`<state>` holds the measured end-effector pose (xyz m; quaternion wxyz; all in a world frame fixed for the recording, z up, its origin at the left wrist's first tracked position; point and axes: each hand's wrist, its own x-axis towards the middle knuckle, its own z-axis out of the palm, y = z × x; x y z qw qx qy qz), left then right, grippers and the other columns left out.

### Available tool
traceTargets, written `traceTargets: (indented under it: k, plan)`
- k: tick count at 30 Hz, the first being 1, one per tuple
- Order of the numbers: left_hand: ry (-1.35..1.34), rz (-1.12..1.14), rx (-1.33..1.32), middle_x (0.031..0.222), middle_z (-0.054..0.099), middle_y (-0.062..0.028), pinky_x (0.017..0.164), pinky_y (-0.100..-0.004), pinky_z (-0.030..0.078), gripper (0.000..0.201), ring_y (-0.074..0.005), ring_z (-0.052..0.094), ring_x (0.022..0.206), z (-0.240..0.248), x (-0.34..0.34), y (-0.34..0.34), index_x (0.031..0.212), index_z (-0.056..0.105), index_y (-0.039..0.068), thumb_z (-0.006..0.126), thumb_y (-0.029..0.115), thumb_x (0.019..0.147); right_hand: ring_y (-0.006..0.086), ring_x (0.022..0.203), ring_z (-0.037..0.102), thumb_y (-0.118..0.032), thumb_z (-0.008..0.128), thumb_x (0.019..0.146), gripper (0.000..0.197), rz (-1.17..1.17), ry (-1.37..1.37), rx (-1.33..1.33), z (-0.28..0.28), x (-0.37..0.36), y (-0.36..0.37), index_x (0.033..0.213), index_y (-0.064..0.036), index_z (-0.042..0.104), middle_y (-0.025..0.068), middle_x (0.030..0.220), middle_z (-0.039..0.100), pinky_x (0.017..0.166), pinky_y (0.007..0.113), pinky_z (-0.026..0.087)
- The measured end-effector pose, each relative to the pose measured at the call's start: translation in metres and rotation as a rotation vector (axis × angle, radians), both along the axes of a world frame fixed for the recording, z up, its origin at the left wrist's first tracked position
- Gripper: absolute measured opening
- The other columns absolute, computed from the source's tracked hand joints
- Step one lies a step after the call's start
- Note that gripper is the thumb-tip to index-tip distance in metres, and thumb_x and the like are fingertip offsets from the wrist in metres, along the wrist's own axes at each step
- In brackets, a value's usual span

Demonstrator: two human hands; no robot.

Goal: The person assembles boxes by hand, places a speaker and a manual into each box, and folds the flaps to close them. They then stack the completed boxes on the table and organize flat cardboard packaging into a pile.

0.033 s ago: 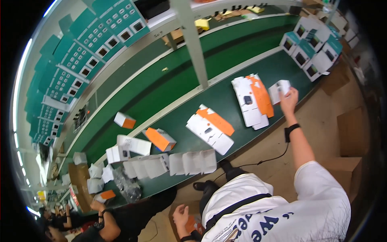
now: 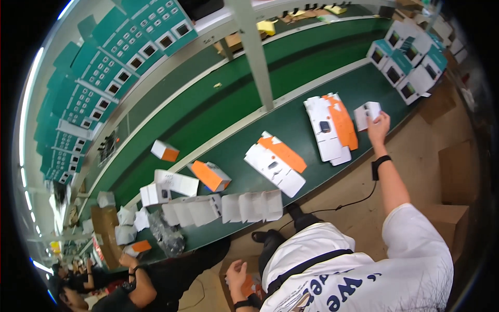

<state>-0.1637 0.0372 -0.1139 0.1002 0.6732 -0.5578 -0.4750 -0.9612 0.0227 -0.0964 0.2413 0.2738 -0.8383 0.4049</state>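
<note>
At the right part of the green bench, my right hand (image 2: 380, 127) grips a small white box (image 2: 360, 118) by its near side. The box bears a small dark picture. Just left of it lies a stack of flattened white-and-orange cartons (image 2: 318, 136), the closest thing to that hand. Further left is another flat white-and-orange carton stack (image 2: 278, 169). My left hand (image 2: 237, 272) hangs low beside my body, off the bench, with its fingers loosely apart and nothing visible in them. Orange items (image 2: 251, 285) show below it, partly hidden.
White open boxes (image 2: 251, 208) stand in a row along the bench's near edge, beside a clear plastic bag (image 2: 167, 236). Teal-and-white boxes (image 2: 396, 68) are piled at the far right end. Another person's hand (image 2: 128, 260) works at the left. Brown cartons (image 2: 446, 223) sit on the floor.
The whole view has shifted slightly. The white box in my right hand has turned a little, showing more of its printed face. My left hand stays low beside my body.
</note>
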Motion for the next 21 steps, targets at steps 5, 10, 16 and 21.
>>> traceTargets:
  k: [5,10,16,21]
  plan:
    - [-0.035,-0.010,-0.085,0.117,0.071,-0.0183,0.090,-0.0383,0.056,0.044,-0.0280,0.071,0.106,0.031,-0.059,-0.024,0.126,0.064,0.000,0.078,0.018,0.089,0.0415,0.122,0.054,-0.014,0.084,0.075,0.032,-0.027,-0.149,0.344,-0.042,-0.017,-0.002,0.085,-0.0043,0.055,0.0232,0.134,0.053,0.105,0.046,0.043]
    - [0.040,0.118,-0.238,0.141,0.056,-0.0204,0.090,-0.0407,0.055,0.065,-0.0313,0.062,0.122,0.051,-0.108,-0.054,0.144,0.048,0.002,0.078,0.015,0.088,0.0405,0.114,0.057,-0.013,0.074,0.086,0.028,0.252,-0.026,0.187,0.011,0.087,-0.050,0.108,-0.0028,0.059,0.0226,0.122,0.059,0.103,0.045,0.044]
    - [0.089,0.180,-0.335,0.139,0.053,-0.0183,0.091,-0.0378,0.056,0.060,-0.0293,0.060,0.123,0.056,-0.120,-0.090,0.140,0.046,0.001,0.074,0.004,0.088,0.0309,0.112,0.064,-0.046,0.065,0.099,0.077,1.133,-1.608,0.694,0.026,0.305,-0.075,0.155,-0.0061,0.032,0.0201,0.154,0.037,0.077,0.041,0.064]
    - [-0.012,0.207,-0.573,0.133,0.049,-0.0174,0.085,-0.0368,0.055,0.062,-0.0278,0.060,0.109,0.071,-0.116,-0.125,0.140,0.047,0.004,0.067,-0.002,0.082,0.0306,0.123,0.058,-0.047,0.067,0.096,0.080,1.201,-1.454,0.784,0.029,0.357,-0.093,0.154,-0.0028,0.034,0.0201,0.154,0.039,0.086,0.038,0.060]
